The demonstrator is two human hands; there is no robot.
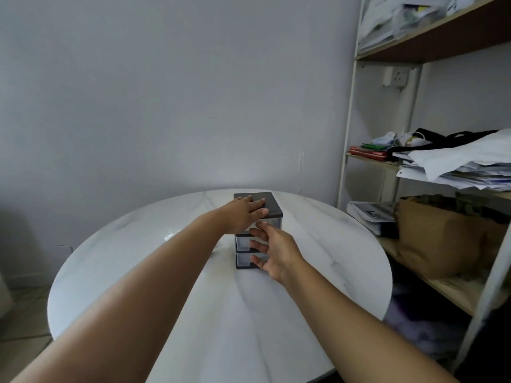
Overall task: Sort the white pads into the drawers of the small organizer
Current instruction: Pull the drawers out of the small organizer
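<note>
A small organizer (pixel 272 208) with a dark top and three clear drawers stands near the far edge of the round white table (pixel 138 252). My left hand (pixel 246 212) lies flat on its dark top, fingers spread. My right hand (pixel 272 251) is at the drawer fronts, fingers apart, touching or just in front of them and covering most of them. All three drawers look pushed in. No white pads show anywhere on the table.
A grey wall stands close behind the table. A shelf unit (pixel 348 150) on the right carries paper stacks (pixel 467 167), a brown paper bag (pixel 439 241) and a binder (pixel 372 217), close to the table's right edge.
</note>
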